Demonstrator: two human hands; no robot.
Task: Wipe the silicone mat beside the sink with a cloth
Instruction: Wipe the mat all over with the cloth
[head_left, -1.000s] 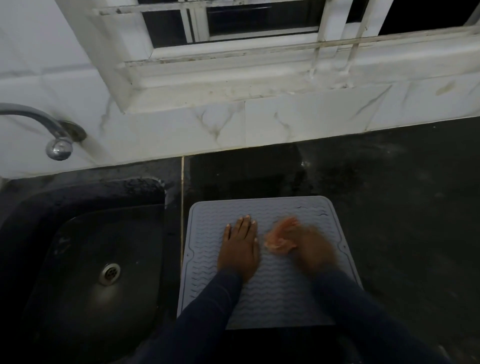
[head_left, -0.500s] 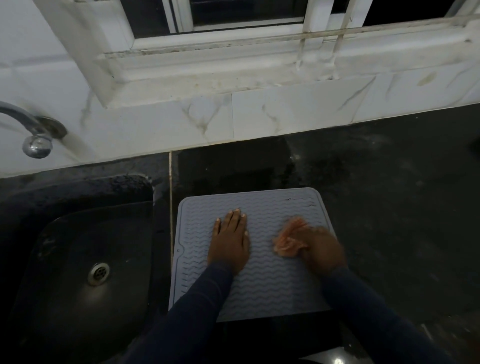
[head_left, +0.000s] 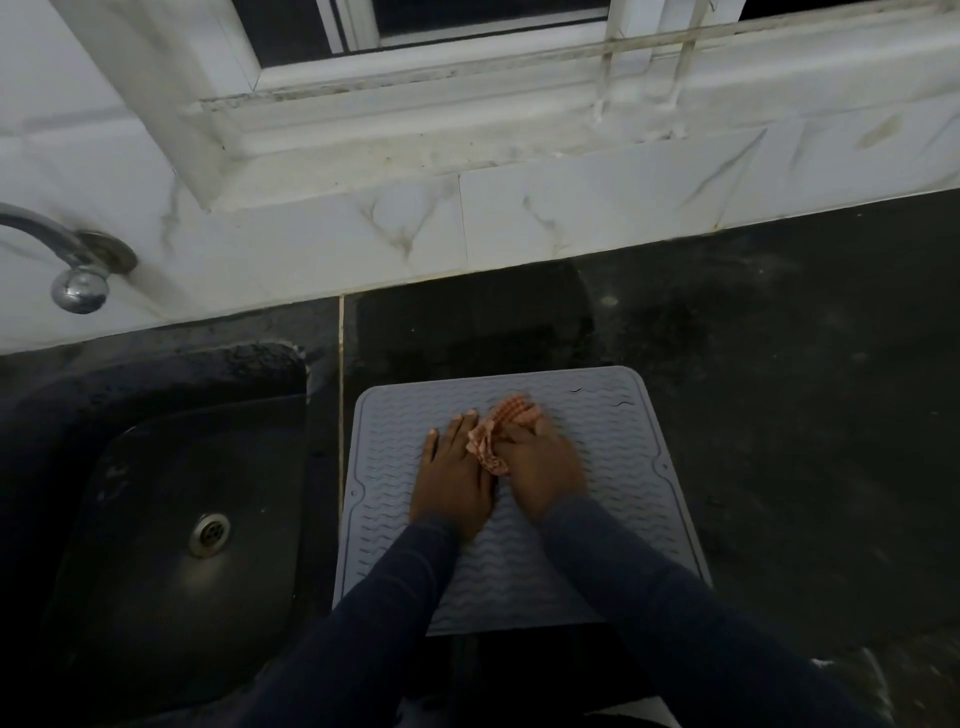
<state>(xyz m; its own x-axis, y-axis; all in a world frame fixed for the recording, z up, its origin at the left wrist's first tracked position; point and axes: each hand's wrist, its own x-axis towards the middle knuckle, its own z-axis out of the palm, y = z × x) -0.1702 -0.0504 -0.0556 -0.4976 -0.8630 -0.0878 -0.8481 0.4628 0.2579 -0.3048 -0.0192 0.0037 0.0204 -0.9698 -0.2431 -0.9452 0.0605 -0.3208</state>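
Note:
A grey silicone mat (head_left: 613, 467) with a wavy ribbed pattern lies flat on the dark counter, just right of the sink. My left hand (head_left: 451, 480) rests palm down on the mat's middle, fingers together and flat, holding nothing. My right hand (head_left: 540, 467) is closed on a bunched orange-and-white checked cloth (head_left: 498, 431), pressing it onto the mat right beside my left hand. The cloth sticks out past my right fingers and touches my left hand. Part of the cloth is hidden under my right hand.
A dark sink (head_left: 171, 519) with a metal drain (head_left: 209, 534) lies left of the mat. A chrome tap (head_left: 78, 270) comes out of the white tiled wall (head_left: 571, 208) above it. Dark counter (head_left: 805, 415) stretches to the right. A window sill runs along the back.
My right hand has slid the cloth leftward across the mat until it meets my left hand. My left hand has stayed flat on the mat. The camera view has shifted slightly.

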